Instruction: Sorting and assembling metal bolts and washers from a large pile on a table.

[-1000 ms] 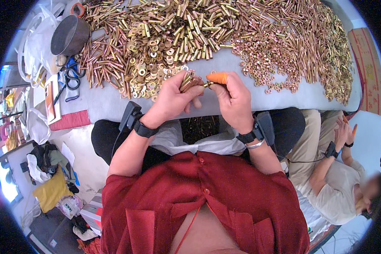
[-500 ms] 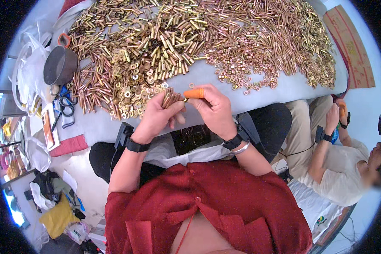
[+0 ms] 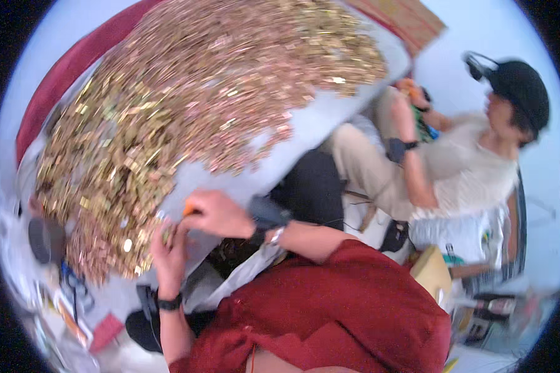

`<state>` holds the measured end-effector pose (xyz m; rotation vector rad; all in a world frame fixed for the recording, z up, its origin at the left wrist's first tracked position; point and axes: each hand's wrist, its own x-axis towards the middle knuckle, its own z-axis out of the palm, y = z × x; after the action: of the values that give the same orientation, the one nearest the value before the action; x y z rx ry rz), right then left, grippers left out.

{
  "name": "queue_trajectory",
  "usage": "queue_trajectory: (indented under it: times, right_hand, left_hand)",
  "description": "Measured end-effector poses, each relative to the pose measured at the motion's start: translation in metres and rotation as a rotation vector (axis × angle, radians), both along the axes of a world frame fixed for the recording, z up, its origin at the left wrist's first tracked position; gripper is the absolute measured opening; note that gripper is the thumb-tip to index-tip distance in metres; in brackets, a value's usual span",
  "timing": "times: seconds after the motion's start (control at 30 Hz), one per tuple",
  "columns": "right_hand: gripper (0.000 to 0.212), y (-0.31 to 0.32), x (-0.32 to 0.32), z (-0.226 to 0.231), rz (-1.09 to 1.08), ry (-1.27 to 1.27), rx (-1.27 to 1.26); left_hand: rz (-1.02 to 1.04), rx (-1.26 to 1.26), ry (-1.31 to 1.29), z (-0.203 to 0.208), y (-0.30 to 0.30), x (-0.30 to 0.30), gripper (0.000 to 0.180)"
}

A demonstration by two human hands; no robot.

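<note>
My left hand [image 3: 168,252], blurred by motion, is closed around a small bundle of brass-coloured metal sleeves at the near edge of the table. Close beside it on the right, my right hand [image 3: 216,214] has its fingers pinched together and turned toward the bundle. An orange finger cover [image 3: 191,207] shows on its fingertips. Whatever lies in that pinch is too smeared to make out. Beyond both hands spreads a wide heap of brass and copper-coloured metal sleeves [image 3: 199,81]. Loose washers [image 3: 128,245] lie just left of my left hand.
The heap lies on a grey-covered table [image 3: 202,180]. A dark pot [image 3: 45,241] stands at its left edge, near a red cloth [image 3: 107,332]. Below my hands, a dark-filled container [image 3: 233,253] sits in my lap. A co-worker [image 3: 460,155] in a cap sits at right.
The view has swung to the right, so the co-worker shows more fully and the table slants. My hands stay close together over the table's near edge.
</note>
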<state>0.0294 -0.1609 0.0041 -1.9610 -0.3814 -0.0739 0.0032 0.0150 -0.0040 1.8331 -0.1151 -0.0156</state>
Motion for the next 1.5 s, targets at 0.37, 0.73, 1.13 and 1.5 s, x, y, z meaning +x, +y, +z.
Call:
queue_trajectory:
  times: [0.37, 0.73, 1.13, 1.5]
  right_hand:
    - [0.015, 0.009, 0.003, 0.007, 0.047, -0.066, 0.177]
    - [0.071, -0.015, 0.003, -0.012, 0.205, 0.638, 0.892]
    - [0.056, 0.016, -0.005, -0.002, -0.066, 0.380, 0.720]
    - [0.022, -0.012, 0.077, -0.012, -0.259, -0.476, -0.485]
  left_hand:
    - [0.017, -0.260, 0.367, 0.010, 0.005, 0.001, 0.013]
    - [-0.013, -0.772, 0.422, 0.004, -0.001, 0.011, 0.014]
    - [-0.047, -0.738, 0.469, 0.006, -0.004, 0.016, 0.017]
    - [-0.258, -0.261, 0.544, 0.014, -0.014, -0.006, 0.019]
